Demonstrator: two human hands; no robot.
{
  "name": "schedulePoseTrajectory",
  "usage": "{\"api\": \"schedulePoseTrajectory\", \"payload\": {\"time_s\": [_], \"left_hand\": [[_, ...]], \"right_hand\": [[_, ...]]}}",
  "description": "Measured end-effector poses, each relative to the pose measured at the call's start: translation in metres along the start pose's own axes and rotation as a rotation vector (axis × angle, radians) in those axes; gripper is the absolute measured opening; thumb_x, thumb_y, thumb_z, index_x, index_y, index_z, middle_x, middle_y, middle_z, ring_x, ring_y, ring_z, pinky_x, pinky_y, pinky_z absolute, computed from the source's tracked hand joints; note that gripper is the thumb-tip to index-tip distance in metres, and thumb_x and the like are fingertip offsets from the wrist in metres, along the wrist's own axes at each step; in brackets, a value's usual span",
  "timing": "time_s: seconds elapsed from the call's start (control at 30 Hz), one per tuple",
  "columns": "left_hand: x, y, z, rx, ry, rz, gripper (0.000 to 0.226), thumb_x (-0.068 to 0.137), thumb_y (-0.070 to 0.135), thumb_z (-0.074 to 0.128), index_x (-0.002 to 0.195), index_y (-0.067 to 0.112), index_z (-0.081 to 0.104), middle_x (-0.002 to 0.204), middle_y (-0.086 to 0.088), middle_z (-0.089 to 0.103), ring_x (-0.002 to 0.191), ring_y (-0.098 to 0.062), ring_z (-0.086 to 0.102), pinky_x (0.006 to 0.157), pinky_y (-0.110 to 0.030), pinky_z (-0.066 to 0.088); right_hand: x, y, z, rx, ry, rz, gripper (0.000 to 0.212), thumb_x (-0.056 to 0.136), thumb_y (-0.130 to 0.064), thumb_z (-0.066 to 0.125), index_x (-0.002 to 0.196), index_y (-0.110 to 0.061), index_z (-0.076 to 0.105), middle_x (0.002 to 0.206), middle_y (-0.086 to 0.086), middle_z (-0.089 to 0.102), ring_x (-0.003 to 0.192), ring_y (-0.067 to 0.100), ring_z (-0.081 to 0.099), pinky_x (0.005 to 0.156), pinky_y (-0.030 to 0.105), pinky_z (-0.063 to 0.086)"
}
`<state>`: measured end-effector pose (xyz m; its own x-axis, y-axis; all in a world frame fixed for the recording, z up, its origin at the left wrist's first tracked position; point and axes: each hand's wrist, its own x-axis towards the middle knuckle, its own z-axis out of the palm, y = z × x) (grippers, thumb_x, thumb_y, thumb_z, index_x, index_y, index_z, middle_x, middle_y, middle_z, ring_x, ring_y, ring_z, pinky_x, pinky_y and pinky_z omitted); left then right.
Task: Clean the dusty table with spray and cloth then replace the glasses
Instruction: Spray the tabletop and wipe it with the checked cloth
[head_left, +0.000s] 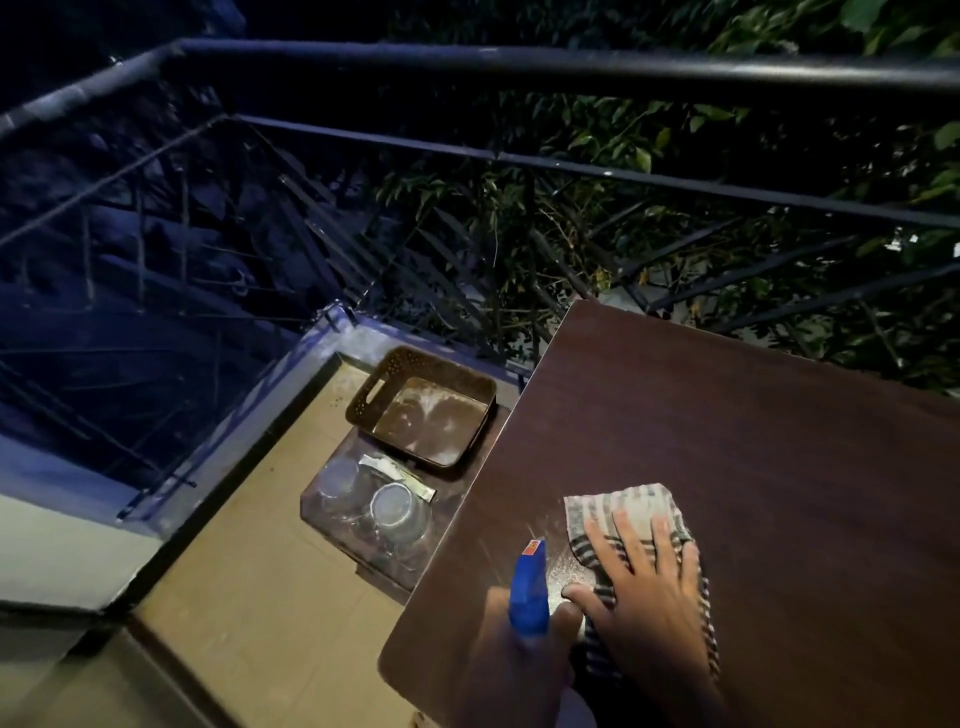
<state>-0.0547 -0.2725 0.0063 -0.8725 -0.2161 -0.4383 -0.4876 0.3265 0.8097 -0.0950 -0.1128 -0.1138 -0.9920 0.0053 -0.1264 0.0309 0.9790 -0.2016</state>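
The right hand (644, 582) presses flat, fingers (626, 535) straight, on the soft, limp cloth (618, 506) at the counter's (727, 426) near-left corner. The left hand (519, 654) grips the light spray (530, 587). 2 fragile glasses (371, 506) sit on the floor; best held round their walls.

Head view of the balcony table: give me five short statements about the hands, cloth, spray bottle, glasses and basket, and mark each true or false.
1. The right hand lies flat with spread fingers on the striped cloth. True.
2. The left hand holds the blue spray bottle. True.
3. The glasses stand on the table. False: they sit in a clear tray on the floor left of the table.
4. The brown basket is full of glasses. False: nothing stands in it; only a pale dusty film shows on its bottom.
5. The cloth lies at the table's far edge by the railing. False: it lies near the table's near left corner.
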Motion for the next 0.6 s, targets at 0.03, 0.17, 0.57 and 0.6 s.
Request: {"api": "schedulePoseTrajectory", "payload": {"time_s": [0.03,0.17,0.57,0.6], "left_hand": [[0.004,0.004,-0.003,0.031,-0.046,-0.007,0.063,0.056,0.077,0.054,0.093,0.026,0.059,0.075,-0.004,0.073,0.073,-0.014,0.073,0.075,-0.035,0.061],[0.03,0.01,-0.025,0.073,-0.13,0.043,0.058,0.061,0.076,0.048,0.096,0.031,0.055,0.091,0.0,0.073,0.086,-0.016,0.073,0.077,-0.029,0.061],[0.153,0.044,-0.119,-0.064,-0.051,0.055,0.045,0.066,0.06,0.066,0.094,0.026,0.059,0.062,0.008,0.066,0.065,-0.025,0.065,0.078,-0.053,0.054],[0.167,0.046,-0.126,-0.101,-0.066,0.061,0.041,0.07,0.053,0.07,0.095,0.022,0.058,0.06,0.008,0.063,0.059,-0.02,0.063,0.074,-0.05,0.054]], "right_hand": [[0.0,-0.004,0.0,-0.012,-0.002,0.01,0.081,0.078,-0.082,0.037,0.148,-0.041,0.04,0.159,-0.004,0.034,0.149,0.036,0.022,0.114,0.061,0.008],[0.009,-0.026,0.002,0.039,0.037,0.133,0.066,0.087,-0.061,0.034,0.147,-0.037,0.045,0.158,0.0,0.038,0.148,0.038,0.021,0.114,0.06,0.013],[0.097,-0.13,-0.025,0.879,0.396,0.473,0.04,0.102,-0.019,0.045,0.141,-0.018,0.055,0.146,-0.002,0.053,0.14,0.016,0.041,0.119,0.039,0.029],[0.107,-0.143,-0.036,0.974,0.447,0.521,0.04,0.104,-0.02,0.043,0.142,-0.02,0.054,0.143,-0.008,0.054,0.135,0.01,0.044,0.115,0.032,0.031]]}}
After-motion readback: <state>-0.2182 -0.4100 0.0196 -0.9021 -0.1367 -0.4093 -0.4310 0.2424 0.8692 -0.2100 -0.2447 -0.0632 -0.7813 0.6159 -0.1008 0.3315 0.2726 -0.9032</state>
